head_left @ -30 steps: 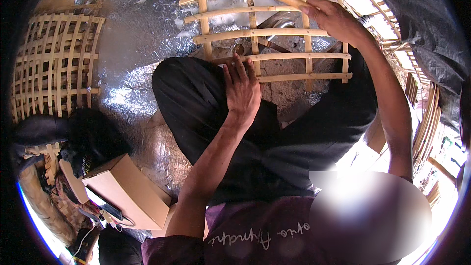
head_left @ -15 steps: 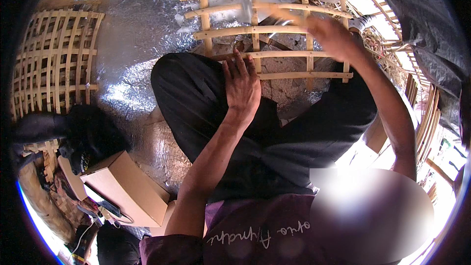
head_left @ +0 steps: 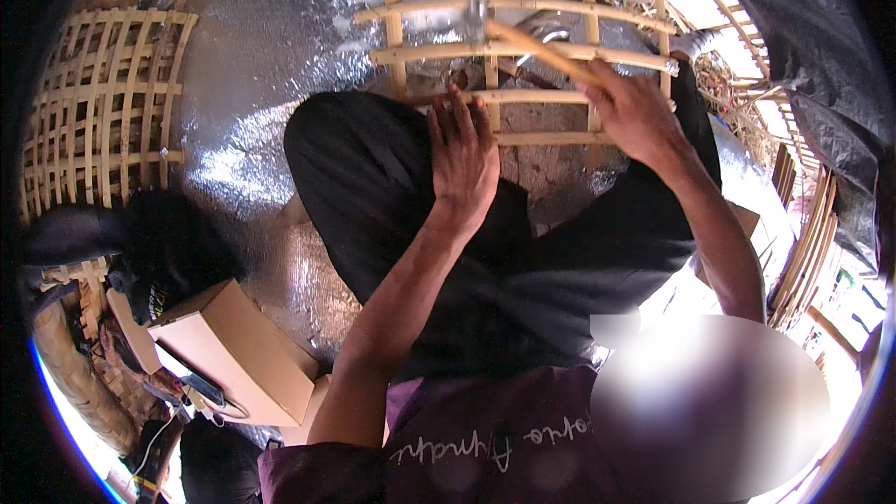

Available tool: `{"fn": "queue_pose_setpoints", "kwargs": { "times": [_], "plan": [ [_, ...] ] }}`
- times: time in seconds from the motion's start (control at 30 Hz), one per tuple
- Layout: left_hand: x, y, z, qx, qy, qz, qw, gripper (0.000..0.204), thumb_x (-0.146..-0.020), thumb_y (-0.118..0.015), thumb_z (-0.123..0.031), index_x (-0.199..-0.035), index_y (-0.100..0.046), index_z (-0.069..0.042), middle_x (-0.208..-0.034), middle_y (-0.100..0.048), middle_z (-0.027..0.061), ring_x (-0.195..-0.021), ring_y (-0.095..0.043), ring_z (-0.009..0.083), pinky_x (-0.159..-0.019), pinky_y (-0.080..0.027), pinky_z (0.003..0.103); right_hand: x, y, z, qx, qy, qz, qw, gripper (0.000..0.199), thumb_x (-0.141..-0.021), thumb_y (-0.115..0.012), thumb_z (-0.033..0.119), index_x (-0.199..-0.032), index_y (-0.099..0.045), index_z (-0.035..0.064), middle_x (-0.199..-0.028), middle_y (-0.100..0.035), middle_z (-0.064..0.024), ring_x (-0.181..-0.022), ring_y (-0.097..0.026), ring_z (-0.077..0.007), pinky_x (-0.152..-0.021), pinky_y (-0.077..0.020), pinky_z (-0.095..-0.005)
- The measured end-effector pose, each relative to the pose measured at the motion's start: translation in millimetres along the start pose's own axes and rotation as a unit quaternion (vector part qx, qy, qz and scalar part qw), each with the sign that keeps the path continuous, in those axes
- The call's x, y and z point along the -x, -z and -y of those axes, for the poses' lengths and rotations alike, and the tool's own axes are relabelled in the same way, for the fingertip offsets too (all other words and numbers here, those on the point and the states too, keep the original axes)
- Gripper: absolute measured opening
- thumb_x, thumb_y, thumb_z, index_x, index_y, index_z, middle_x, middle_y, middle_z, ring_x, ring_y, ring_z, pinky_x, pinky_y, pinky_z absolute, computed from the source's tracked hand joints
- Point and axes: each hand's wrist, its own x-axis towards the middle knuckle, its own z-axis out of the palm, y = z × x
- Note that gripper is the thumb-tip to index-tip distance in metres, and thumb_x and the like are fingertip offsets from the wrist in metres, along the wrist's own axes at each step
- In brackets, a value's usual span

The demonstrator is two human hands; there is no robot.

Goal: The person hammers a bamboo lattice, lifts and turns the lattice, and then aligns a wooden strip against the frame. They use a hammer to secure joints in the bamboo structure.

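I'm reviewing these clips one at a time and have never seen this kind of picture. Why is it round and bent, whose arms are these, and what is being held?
The view comes from a wide fisheye camera worn on a person's head, looking down, so straight edges curve near the rim. There is no machine: both arms are the wearer's own. The person sits with legs in dark trousers on a shiny silver sheet. The left hand lies flat on a slat of a bamboo lattice frame set before the knees. The right hand grips a hammer handle raised over the frame. A second lattice panel lies at the left, and a cardboard box sits lower left.
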Motion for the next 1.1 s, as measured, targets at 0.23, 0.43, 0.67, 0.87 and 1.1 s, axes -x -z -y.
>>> {"fn": "queue_pose_setpoints", "kwargs": {
  "times": [0.23, 0.43, 0.67, 0.87, 1.1],
  "plan": [
    [-6.4, -0.8, -3.4, -0.004, 0.001, 0.020, 1.000, 0.062, -0.090, -0.058, -0.030, -0.142, -0.042, 0.000, -0.147, -0.031, 0.0310, -0.133, -0.037, 0.0459, -0.114, -0.024, 0.053, 23.7, -45.8, -27.4, 0.012, -0.005, -0.056, 0.998, 0.022, -0.099, -0.052, 0.027, -0.107, -0.051, 0.0068, -0.061, -0.060, -0.0131, -0.049, -0.063, -0.0238, -0.044, -0.0496, -0.0399],
    [-2.9, -7.5, 5.3, -0.004, -0.018, -0.018, 1.000, 0.082, -0.085, -0.067, -0.044, -0.144, -0.033, 0.002, -0.144, -0.029, 0.0356, -0.129, -0.038, 0.0509, -0.108, -0.031, 0.059, 12.3, -17.4, 4.0, -0.068, -0.048, -0.088, 0.993, 0.020, -0.099, -0.053, 0.026, -0.104, -0.053, 0.0068, -0.062, -0.059, -0.0092, -0.047, -0.060, -0.0170, -0.039, -0.0482, -0.0330],
    [-7.5, -0.3, 3.3, 0.032, -0.016, -0.018, 0.999, 0.086, -0.082, -0.066, -0.052, -0.142, -0.037, 0.003, -0.144, -0.030, 0.0343, -0.128, -0.041, 0.0461, -0.108, -0.032, 0.058, 22.1, -58.6, -24.6, 0.055, -0.018, -0.097, 0.994, 0.022, -0.097, -0.057, 0.028, -0.102, -0.053, 0.0070, -0.062, -0.060, -0.0109, -0.052, -0.064, -0.0251, -0.046, -0.0520, -0.0364],
    [-6.1, 1.1, 3.4, 0.030, -0.009, -0.010, 0.999, 0.092, -0.077, -0.072, -0.051, -0.143, -0.034, 0.000, -0.144, -0.033, 0.0275, -0.129, -0.041, 0.0425, -0.106, -0.034, 0.059, 26.6, -34.5, 2.3, -0.156, -0.097, -0.138, 0.973, 0.021, -0.098, -0.056, 0.026, -0.099, -0.052, 0.0055, -0.062, -0.056, -0.0131, -0.054, -0.064, -0.0263, -0.048, -0.0451, -0.0385],
    [-27.1, -10.0, 15.2, 0.181, -0.022, -0.010, 0.983, 0.106, -0.060, -0.089, -0.038, -0.141, -0.030, -0.002, -0.139, -0.039, 0.0248, -0.127, -0.040, 0.0429, -0.104, -0.038, 0.051, 83.7, -63.8, -5.7, -0.244, -0.131, -0.242, 0.930, 0.019, -0.097, -0.058, 0.018, -0.098, -0.053, -0.0006, -0.063, -0.050, -0.0151, -0.054, -0.050, -0.0150, -0.050, -0.0410, -0.0308]
  ]
}}
